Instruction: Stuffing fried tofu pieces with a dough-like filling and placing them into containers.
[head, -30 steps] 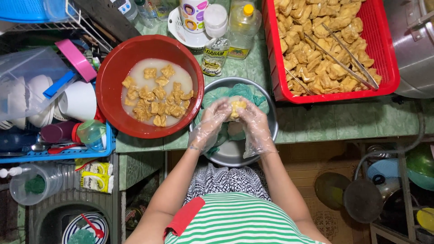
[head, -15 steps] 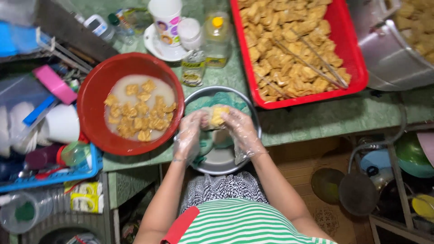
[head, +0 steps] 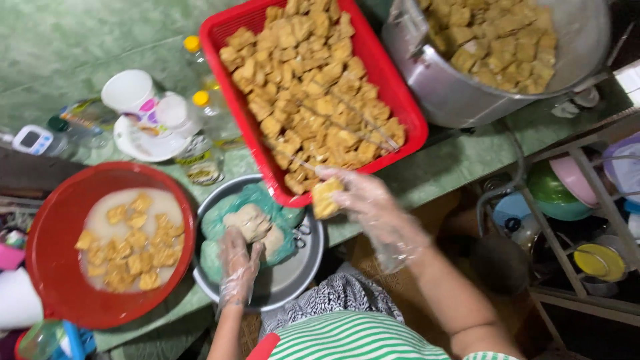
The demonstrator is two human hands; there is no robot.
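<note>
Right hand point(head: 363, 200), in a clear plastic glove, grasps a golden fried tofu cube point(head: 325, 198) beside the red plastic basket point(head: 393, 100); gloved left hand point(head: 239, 263) rests half-open on pale dough point(head: 250, 223) in the round metal basin point(head: 293, 273).

A green, marbled counter point(head: 460, 160) runs across the scene from nine o'clock toward three o'clock, its surface lit evenly and without hard shadows. At three to four o'clock a pale metal rack point(head: 587, 220) stands beside the counter's edge, its shelves holding bowls in green point(head: 557, 193), pink and yellow. Below the counter, toward five o'clock, the space falls into brownish shade, and the floor there is too dim to make out.
</note>
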